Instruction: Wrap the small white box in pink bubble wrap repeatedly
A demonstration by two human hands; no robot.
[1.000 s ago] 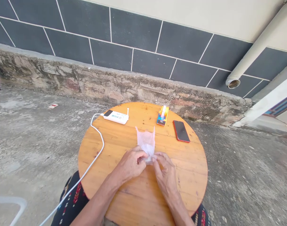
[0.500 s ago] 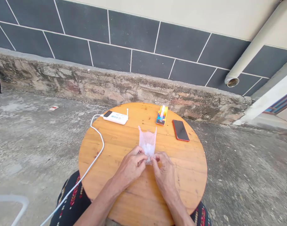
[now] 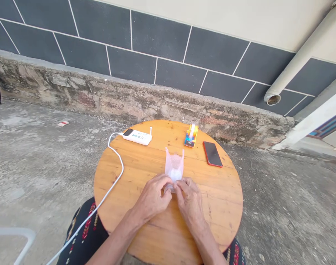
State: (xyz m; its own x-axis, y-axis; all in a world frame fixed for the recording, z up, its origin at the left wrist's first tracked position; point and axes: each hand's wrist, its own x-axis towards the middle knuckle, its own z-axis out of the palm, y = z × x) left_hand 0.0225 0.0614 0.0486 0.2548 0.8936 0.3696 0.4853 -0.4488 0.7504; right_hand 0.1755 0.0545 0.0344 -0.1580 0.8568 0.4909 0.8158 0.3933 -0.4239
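Note:
A thin, pale pink plastic bag (image 3: 174, 164) lies on the round wooden table (image 3: 146, 162), its two handle ends pointing away from me. Its near end is between my hands, and something whitish shows through or on it there. My left hand (image 3: 156, 193) has its fingers curled on the bag's near left edge. From the right, my right hand (image 3: 189, 195) pinches the near end with thumb and forefinger. The fingertips of both hands are close together.
On the table's far side are a white power bank (image 3: 137, 136) with a white cable (image 3: 121, 162), a yellow and blue tape dispenser (image 3: 190, 135) and a red-edged phone (image 3: 212, 154). A stone-based, tiled wall (image 3: 162, 99) stands behind.
Both hands have shifted slightly at the bag's near end, with the left finger and thumb now curved further apart. The view has moved a little.

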